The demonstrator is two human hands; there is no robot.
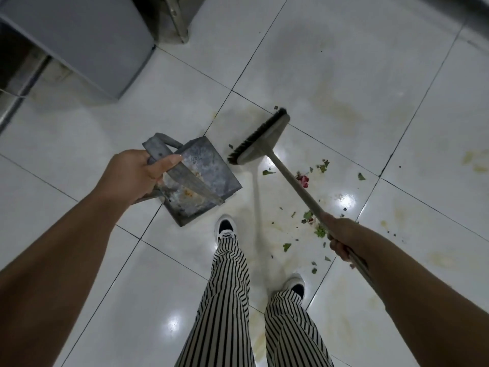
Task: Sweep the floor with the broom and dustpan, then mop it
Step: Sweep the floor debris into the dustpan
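White glossy floor tiles with dark grout lines spread out under me, smeared with yellowish stains, and a grey cabinet stands at the far left. My left hand has its fingers curled round the handle of the battered metal dustpan, which I carry tilted just left of my forward shoe, ready, I judge, to set down once a pile is made. My right hand grips the broom by its long shaft, the bristle head reaching out far ahead so I can draw litter back toward me. Green leaf scraps and a red bit lie scattered to the right of the shaft, still unswept; mopping comes later.
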